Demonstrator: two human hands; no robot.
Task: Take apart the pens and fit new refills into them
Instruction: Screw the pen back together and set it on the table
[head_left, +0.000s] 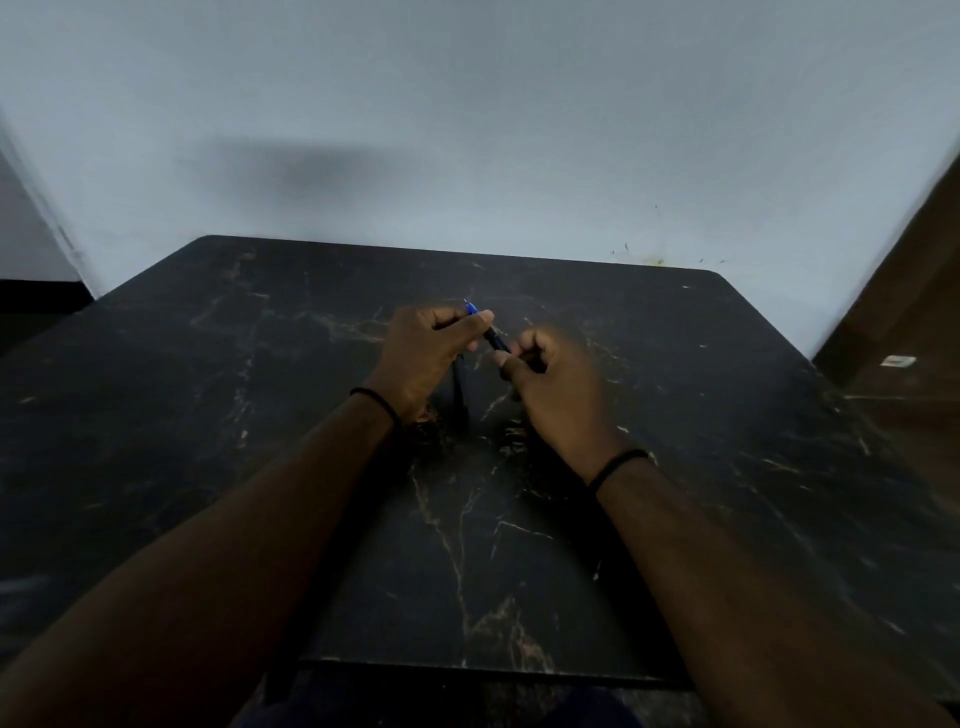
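We hold the pen (491, 335) between our two hands, above the middle of the table. Its blue tip pokes out past the left hand (431, 353), whose thumb and curled fingers pinch the front end. The right hand (550, 384) grips the dark rear end, fingers curled round it. Below the hands, a dark thin thing (460, 387) lies on the table (727, 441), too dim to tell. The table is black marble-patterned, against a pale wall (467, 130) beyond the hands.
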